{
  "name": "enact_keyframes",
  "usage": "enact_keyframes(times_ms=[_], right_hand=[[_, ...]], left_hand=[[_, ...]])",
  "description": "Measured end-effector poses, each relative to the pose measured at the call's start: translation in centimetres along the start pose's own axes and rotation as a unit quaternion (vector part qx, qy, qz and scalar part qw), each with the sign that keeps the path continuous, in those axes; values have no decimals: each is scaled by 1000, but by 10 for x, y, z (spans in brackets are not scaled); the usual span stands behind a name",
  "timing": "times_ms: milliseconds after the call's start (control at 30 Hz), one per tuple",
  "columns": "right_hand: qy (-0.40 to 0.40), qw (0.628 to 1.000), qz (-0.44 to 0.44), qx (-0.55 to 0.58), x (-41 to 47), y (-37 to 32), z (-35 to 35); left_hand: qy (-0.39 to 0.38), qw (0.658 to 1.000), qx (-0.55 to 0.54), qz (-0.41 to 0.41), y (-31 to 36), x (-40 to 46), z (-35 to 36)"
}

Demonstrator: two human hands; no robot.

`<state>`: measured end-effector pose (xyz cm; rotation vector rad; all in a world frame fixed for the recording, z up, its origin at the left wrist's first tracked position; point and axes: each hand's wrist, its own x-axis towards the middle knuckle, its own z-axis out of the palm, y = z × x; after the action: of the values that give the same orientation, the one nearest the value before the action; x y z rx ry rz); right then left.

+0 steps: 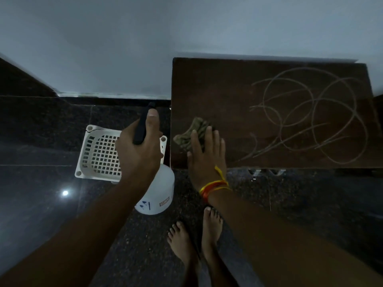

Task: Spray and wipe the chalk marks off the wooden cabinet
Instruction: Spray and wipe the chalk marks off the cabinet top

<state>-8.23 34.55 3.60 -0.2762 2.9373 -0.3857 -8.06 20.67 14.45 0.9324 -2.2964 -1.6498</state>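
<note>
Many looping chalk marks cover the right half of the wooden cabinet top, which stands against the far wall; its right edge is cut off. At its near left corner the right hand lies flat with straight fingers on a crumpled cloth, half hiding it. Left of the cabinet, the left hand grips the dark head of a white spray bottle, covering its neck, above a white basket on the dark floor.

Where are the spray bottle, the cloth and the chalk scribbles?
spray bottle [159, 193]: head view, white body.
cloth [191, 133]: head view, crumpled middle.
chalk scribbles [310, 114]: head view, overlapping loops.
</note>
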Motion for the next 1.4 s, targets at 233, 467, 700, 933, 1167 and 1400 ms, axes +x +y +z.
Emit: enact_keyframes(times_ms=[233,467,700,933,1167,1400], right_hand=[[-16,998,-56,-11,-7,10,3],[-23,999,-7,-27,-5,42,-8],[1,1000,-1,-19,12,50,-9],[-35,998,-26,-35,-17,82,-14],[-17,1000,-9,-23,-2,90,-19],[-56,998,-11,-30,-10,125,-33]], left_hand=[[-5,1000,7,5,0,-1,-1],[-19,1000,4,20,1,-6,13],[-30,999,2,17,-1,-20,32],[-36,999,-8,9,6,-33,48],[-16,1000,-10,-9,15,-40,74],[-12,1000,-26,-3,35,-43,96]])
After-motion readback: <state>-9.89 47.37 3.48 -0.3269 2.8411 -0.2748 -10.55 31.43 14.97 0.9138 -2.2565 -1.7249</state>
